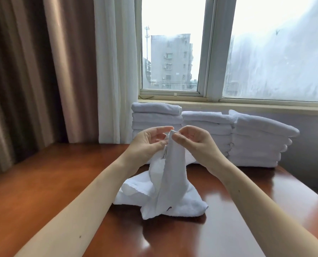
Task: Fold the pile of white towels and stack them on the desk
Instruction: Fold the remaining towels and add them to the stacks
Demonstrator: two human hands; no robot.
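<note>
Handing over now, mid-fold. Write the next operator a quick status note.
Left hand and right hand: both pinch the top corner of one unfolded towel, lifted, its lower part crumpled on the desk.
Done: three stacks of folded towels along the desk's far edge.
Left: fold this towel and add it to a stack.

A brown striped curtain hangs at the left, and a white sheer curtain hangs just beside it, next to the sliding window. Through the left pane show a grey apartment block and a thin antenna mast, while the right pane is fogged and streaked. A beige windowsill runs below the frame.
</note>
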